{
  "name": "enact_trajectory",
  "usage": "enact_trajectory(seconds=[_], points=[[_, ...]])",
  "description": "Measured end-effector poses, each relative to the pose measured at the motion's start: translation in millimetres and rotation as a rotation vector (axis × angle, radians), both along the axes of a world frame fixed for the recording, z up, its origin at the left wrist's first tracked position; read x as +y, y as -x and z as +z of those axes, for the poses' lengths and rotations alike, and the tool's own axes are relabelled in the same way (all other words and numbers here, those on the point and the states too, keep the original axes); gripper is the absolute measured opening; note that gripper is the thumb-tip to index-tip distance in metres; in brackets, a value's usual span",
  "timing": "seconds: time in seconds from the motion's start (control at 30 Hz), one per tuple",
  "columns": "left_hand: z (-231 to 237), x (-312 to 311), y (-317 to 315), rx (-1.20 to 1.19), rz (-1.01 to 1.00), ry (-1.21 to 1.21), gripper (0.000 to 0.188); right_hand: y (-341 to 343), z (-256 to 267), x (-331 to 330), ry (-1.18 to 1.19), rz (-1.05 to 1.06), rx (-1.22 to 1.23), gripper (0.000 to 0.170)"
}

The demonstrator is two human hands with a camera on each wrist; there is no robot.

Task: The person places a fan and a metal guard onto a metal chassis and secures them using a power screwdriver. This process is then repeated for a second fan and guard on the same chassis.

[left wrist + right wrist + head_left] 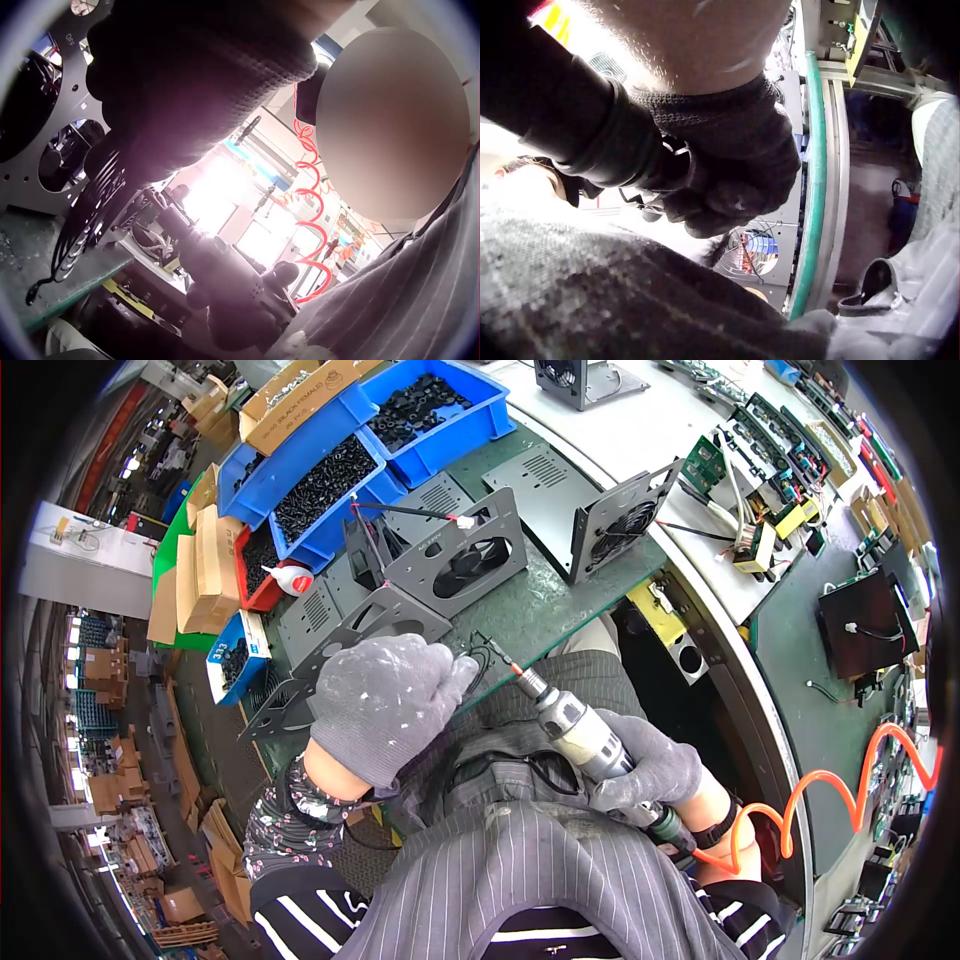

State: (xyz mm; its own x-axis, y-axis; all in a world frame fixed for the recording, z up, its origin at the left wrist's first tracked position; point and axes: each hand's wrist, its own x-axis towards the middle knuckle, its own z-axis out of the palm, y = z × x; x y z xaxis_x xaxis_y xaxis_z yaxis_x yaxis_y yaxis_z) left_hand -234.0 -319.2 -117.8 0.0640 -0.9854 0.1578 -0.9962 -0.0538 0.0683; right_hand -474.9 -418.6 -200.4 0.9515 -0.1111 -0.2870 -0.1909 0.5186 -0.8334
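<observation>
My gloved left hand (385, 695) is raised near the bench's front edge, fingers curled. It grips black wire fan guards (88, 214), seen nearly edge-on in the left wrist view; in the head view the wire loops (487, 658) poke out past the fingers. The gloved right hand (655, 760) wraps round an air screwdriver (585, 740), whose bit points up and left toward those loops. An orange coiled hose (790, 815) runs from the tool's rear end. Just beyond the left hand stands a grey metal panel (415, 575) with a fan in its round opening.
Blue bins (400, 490) of small black parts stand at the back left, beside a white-and-red bottle (290, 580). Another grey bracket with a fan (620, 530) stands on the green bench top (555, 600). Circuit boards and cables (745, 490) lie at the right.
</observation>
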Motion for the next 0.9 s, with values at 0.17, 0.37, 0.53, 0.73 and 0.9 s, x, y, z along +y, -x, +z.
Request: enact_trajectory(seconds=[0.17, 0.37, 0.53, 0.73, 0.9], points=[[-2.7, -5.9, -3.8, -0.025, 0.041, -0.014, 0.032, 3.5, -2.6, -5.9, -0.02, 0.019, -0.025, 0.07], [-4.3, -9.7, 1.5, -0.023, -0.02, -0.03, 0.03, 0.2, -4.4, -6.2, -0.017, 0.02, -0.03, 0.072], [-10.7, -15.2, -3.0, -0.04, -0.052, -0.044, 0.025, -6.1, 6.7, -8.7, -0.125, -0.009, 0.011, 0.072], [-14.6, -22.8, -5.0, 0.107, 0.025, 0.111, 0.016, -9.8, 17.8, -31.8, -0.115, -0.223, 0.045, 0.074], [-14.3, -30.3, -1.5, -0.023, 0.082, 0.089, 0.015, -16.1, 19.9, -50.4, 0.017, -0.189, 0.103, 0.075]])
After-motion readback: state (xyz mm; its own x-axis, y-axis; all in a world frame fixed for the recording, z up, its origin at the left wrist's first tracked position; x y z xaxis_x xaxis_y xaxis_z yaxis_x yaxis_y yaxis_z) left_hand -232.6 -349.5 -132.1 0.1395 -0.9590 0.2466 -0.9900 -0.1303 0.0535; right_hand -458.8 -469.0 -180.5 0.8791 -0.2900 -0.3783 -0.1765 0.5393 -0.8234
